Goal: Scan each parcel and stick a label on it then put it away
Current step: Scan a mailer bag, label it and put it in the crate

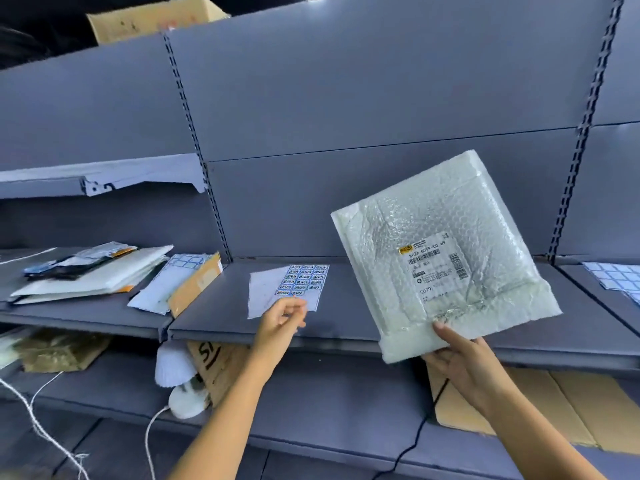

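my right hand (460, 365) grips the bubble-wrapped parcel (443, 251) by its lower edge. my left hand (282, 323) is at the label sheet (294, 285), fingers (294, 311) curled; i can't tell if they pinch it.

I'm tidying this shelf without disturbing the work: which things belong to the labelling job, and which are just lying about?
In the job:
white bubble-wrap parcel with a printed shipping label, held by the right hand
white sheet of blue-edged stickers, by the left hand

Lying about:
stack of white flat mailers
flattened brown cardboard below
brown cardboard box up top
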{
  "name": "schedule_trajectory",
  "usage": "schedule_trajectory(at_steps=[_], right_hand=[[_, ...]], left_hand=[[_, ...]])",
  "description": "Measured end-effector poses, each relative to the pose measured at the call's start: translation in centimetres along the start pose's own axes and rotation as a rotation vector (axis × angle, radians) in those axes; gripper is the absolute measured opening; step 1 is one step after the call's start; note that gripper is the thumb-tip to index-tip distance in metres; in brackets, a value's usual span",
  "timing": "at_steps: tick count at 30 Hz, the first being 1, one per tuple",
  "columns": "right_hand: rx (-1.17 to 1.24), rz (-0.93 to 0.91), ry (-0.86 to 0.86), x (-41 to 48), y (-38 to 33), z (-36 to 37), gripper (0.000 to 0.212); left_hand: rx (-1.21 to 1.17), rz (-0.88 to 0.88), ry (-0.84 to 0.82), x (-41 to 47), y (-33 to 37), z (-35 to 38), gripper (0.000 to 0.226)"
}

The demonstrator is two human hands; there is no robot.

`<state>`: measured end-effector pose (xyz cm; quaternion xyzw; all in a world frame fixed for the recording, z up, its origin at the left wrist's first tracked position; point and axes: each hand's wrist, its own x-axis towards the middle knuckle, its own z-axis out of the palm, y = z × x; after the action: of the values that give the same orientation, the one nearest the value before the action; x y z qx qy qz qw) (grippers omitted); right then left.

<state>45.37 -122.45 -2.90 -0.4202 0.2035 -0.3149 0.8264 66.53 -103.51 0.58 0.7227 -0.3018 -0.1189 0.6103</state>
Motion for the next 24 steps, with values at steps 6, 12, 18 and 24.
schedule_trajectory(at_steps=[6, 12, 18, 24], right_hand=[[0.071, 0.016, -0.031, 4.5, 1.0, 4.6, 0.050], [0.138, -0.030, -0.072, 9.0, 3.7, 8.0, 0.052], [-0.004, -0.012, -0.017, 12.4, 4.0, 7.8, 0.085], [-0.661, -0.466, 0.821, 12.3, -0.5, 3.1, 0.019]], left_hand=[[-0.091, -0.117, -0.344, 3.4, -0.5, 3.8, 0.048], [-0.214, -0.122, -0.401, 9.3, -1.8, 5.8, 0.044], [-0.303, -0.106, -0.389, 15.1, -3.9, 3.9, 0.046], [-0.330, -0.119, -0.386, 19.2, -6.3, 4.0, 0.031]])
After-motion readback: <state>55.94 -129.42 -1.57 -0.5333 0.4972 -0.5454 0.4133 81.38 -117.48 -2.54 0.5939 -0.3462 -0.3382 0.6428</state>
